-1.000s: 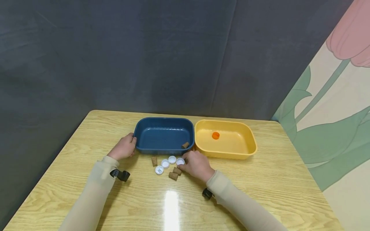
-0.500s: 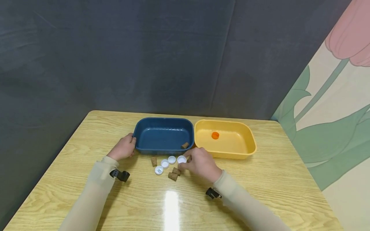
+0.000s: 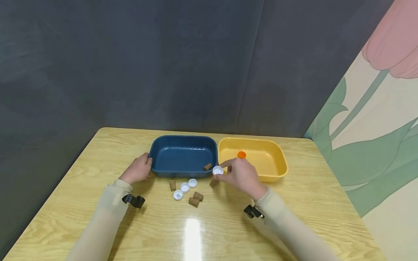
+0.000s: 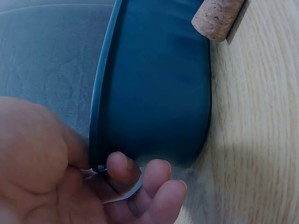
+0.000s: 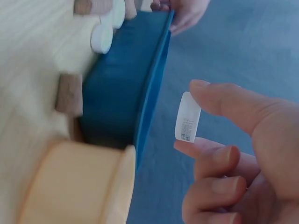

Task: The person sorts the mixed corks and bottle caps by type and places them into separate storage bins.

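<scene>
My right hand (image 3: 244,177) pinches a white bottle cap (image 3: 217,170) between thumb and index finger, raised close to where the two bins meet. In the right wrist view small dark print shows on the side of the cap (image 5: 188,119). My left hand (image 3: 136,170) grips the left end of the dark blue bin (image 3: 183,174), thumb at the rim and fingers curled against its outside wall (image 4: 154,93). One cork (image 3: 207,166) lies inside that bin. The yellow bin (image 3: 272,163) stands to its right with an orange cap (image 3: 241,154) in it, partly behind my right hand.
In front of the blue bin lie three white caps, one of them a cap (image 3: 184,187) in the middle of the row. Several corks lie around them: a cork (image 3: 172,185) at left, a pair (image 3: 196,199) nearer me, another cork (image 3: 213,182) below my right hand.
The white cap has come up from the table in my right hand, moving right and away from me toward the yellow bin. My left hand stays on the blue bin.
</scene>
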Tool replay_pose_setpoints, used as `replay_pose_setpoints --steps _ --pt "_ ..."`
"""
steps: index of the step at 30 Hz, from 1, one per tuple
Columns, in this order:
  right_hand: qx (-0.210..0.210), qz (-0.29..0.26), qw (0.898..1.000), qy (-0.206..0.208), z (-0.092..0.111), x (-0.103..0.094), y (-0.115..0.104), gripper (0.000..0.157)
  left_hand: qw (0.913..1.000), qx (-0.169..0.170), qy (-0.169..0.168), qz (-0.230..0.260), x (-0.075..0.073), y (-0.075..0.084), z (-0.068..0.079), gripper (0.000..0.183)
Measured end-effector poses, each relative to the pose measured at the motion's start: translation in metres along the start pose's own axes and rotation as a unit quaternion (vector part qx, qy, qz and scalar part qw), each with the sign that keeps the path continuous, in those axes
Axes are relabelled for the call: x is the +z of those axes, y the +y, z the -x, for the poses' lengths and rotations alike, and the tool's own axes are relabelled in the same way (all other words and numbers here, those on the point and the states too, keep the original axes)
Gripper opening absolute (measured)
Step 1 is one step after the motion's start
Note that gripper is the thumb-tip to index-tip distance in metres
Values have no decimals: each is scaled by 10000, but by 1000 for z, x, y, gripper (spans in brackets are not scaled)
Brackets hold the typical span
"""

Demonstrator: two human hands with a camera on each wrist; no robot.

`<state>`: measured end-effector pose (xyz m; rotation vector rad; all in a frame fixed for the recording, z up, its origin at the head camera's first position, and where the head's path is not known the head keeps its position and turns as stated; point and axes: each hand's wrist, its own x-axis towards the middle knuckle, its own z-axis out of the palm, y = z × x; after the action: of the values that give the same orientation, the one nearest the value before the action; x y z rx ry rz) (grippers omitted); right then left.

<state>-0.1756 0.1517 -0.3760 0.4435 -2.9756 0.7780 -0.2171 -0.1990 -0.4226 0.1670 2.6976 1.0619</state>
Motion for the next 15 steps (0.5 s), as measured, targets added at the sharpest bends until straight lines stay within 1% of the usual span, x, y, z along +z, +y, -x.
replay_pose_setpoints --steps 6,9,15 --pt "75 66 9997 214 -4 -18 14 35 10000 2 10 -8 0 0 1 40" --pt "123 38 9997 184 -8 -25 21 37 10000 -16 1 -1 0 1 1 40" --pt "321 -51 9995 -24 -16 -37 36 39 10000 -30 -32 32 0 3 3 41"
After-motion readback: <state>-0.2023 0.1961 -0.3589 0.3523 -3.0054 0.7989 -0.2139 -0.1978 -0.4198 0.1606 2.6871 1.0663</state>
